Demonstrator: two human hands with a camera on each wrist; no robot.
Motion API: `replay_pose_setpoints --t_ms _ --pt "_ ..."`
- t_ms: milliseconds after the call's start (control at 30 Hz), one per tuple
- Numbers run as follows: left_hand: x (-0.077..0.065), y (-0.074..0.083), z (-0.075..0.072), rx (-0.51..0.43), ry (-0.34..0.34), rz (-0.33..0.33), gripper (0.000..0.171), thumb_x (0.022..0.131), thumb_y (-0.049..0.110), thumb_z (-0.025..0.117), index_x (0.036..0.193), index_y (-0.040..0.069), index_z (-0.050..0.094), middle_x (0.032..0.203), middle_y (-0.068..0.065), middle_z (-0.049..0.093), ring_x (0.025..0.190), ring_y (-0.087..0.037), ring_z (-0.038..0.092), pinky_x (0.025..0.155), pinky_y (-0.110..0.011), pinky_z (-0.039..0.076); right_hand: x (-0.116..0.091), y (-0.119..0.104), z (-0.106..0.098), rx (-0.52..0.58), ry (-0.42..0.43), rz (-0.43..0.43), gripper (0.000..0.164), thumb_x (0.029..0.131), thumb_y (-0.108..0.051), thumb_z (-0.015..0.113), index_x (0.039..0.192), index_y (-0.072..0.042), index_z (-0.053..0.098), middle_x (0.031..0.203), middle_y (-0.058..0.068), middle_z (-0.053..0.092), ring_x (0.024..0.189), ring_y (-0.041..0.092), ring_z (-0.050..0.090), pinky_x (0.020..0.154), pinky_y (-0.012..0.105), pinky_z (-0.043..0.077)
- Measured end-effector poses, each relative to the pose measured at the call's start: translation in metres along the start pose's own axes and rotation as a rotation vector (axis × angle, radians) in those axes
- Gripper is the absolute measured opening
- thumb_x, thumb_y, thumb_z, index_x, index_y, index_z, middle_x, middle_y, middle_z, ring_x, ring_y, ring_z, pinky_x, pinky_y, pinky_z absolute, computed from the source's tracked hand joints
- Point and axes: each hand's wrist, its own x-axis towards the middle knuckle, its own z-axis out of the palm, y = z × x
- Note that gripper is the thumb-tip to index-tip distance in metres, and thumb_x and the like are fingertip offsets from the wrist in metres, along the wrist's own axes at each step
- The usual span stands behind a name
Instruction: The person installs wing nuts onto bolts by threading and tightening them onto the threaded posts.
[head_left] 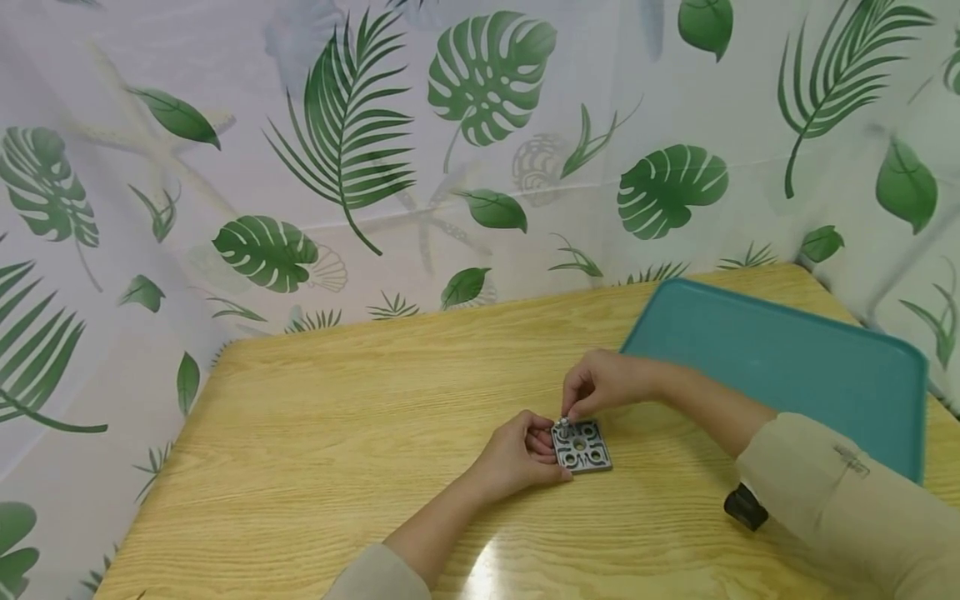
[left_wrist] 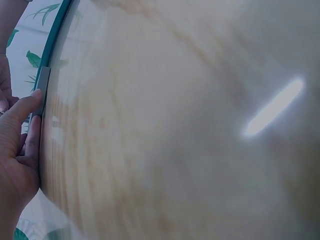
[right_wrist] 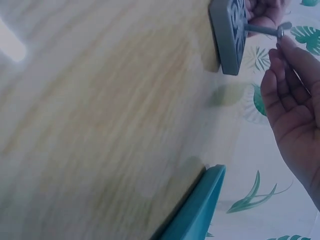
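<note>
A square grey metal plate (head_left: 581, 446) with round holes and dark curved slots lies on the wooden table. My left hand (head_left: 517, 458) grips it from the left, thumb along the near edge and fingers at the far left side. In the left wrist view, the thumb and a finger of my left hand (left_wrist: 20, 145) hold the plate's edge (left_wrist: 44, 85). A wing screw (right_wrist: 262, 30) stands upright from the plate's far left corner. My right hand (head_left: 611, 385) pinches its head from above; the right wrist view shows thumb and fingertips of the right hand (right_wrist: 295, 100) at that head.
A teal tray (head_left: 780, 375) lies at the table's right, beyond my right forearm. A small black object (head_left: 745, 507) shows beside the right sleeve. A leaf-patterned cloth (head_left: 480, 208) hangs along the table's back and sides.
</note>
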Motion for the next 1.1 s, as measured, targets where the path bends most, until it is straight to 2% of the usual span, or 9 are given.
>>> replay_pose_setpoints --t_ms 167,367,500,700,833,933,1000,1100 --pt "-0.001 0.001 0.001 -0.002 0.004 -0.002 0.060 0.071 0.009 0.082 0.121 0.000 0.050 0.097 -0.004 0.057 0.082 -0.007 0.059 0.073 -0.016 0.055 -0.011 -0.003 0.015 -0.040 0.123 0.022 0.006 0.086 -0.009 0.068 0.080 -0.008 0.068 0.077 -0.002 0.067 0.069 0.005 0.061 0.060 0.019 0.052" --pt "-0.001 0.001 0.000 0.009 0.011 0.007 0.061 0.071 0.010 0.083 0.121 0.000 0.049 0.097 -0.003 0.057 0.082 -0.007 0.059 0.074 -0.016 0.055 -0.019 -0.007 0.044 -0.088 0.389 0.070 0.011 0.083 -0.006 0.069 0.073 -0.008 0.063 0.065 -0.005 0.060 0.057 0.000 0.050 0.049 0.017 0.045" --pt "-0.001 0.001 0.000 0.023 0.029 0.013 0.061 0.071 0.010 0.083 0.121 0.001 0.050 0.097 -0.003 0.057 0.083 -0.007 0.059 0.074 -0.016 0.055 -0.022 -0.021 0.063 -0.107 0.547 0.156 0.012 0.081 -0.006 0.067 0.072 -0.009 0.060 0.063 -0.005 0.058 0.055 0.003 0.047 0.047 0.018 0.042" --pt "-0.001 0.000 0.002 0.008 0.037 0.022 0.060 0.069 0.009 0.084 0.119 0.000 0.052 0.094 -0.002 0.058 0.082 -0.007 0.059 0.073 -0.016 0.055 -0.023 -0.039 0.084 -0.204 0.689 0.271 0.014 0.080 -0.006 0.065 0.069 -0.012 0.057 0.061 -0.006 0.055 0.052 0.005 0.045 0.043 0.018 0.038" --pt "-0.001 -0.001 0.003 0.021 0.043 0.026 0.060 0.070 0.011 0.084 0.119 0.001 0.052 0.094 -0.001 0.058 0.081 -0.007 0.059 0.073 -0.016 0.055 -0.021 -0.043 0.089 -0.290 0.726 0.271 0.018 0.080 -0.008 0.066 0.067 -0.013 0.055 0.058 -0.007 0.054 0.048 0.004 0.041 0.041 0.017 0.034" --pt "-0.001 -0.001 0.003 0.022 0.051 0.023 0.060 0.069 0.011 0.084 0.119 0.001 0.052 0.093 -0.001 0.059 0.080 -0.006 0.059 0.072 -0.016 0.055 -0.021 -0.043 0.089 -0.293 0.718 0.269 0.019 0.081 -0.009 0.068 0.067 -0.013 0.056 0.058 -0.007 0.054 0.048 0.004 0.041 0.041 0.017 0.034" --pt "-0.001 -0.001 0.003 0.022 0.048 0.022 0.060 0.069 0.011 0.084 0.119 0.001 0.052 0.093 -0.002 0.059 0.080 -0.006 0.059 0.072 -0.016 0.055 -0.024 -0.043 0.084 -0.272 0.673 0.276 0.019 0.081 -0.012 0.070 0.068 -0.013 0.057 0.060 -0.007 0.055 0.050 0.004 0.043 0.042 0.017 0.035" --pt "0.000 -0.001 0.003 0.015 0.035 0.016 0.061 0.070 0.011 0.084 0.120 0.000 0.051 0.095 -0.002 0.058 0.081 -0.007 0.059 0.073 -0.016 0.055 -0.028 -0.040 0.069 -0.191 0.511 0.303 0.017 0.080 -0.017 0.074 0.071 -0.011 0.060 0.063 -0.005 0.057 0.053 0.006 0.046 0.045 0.019 0.038"
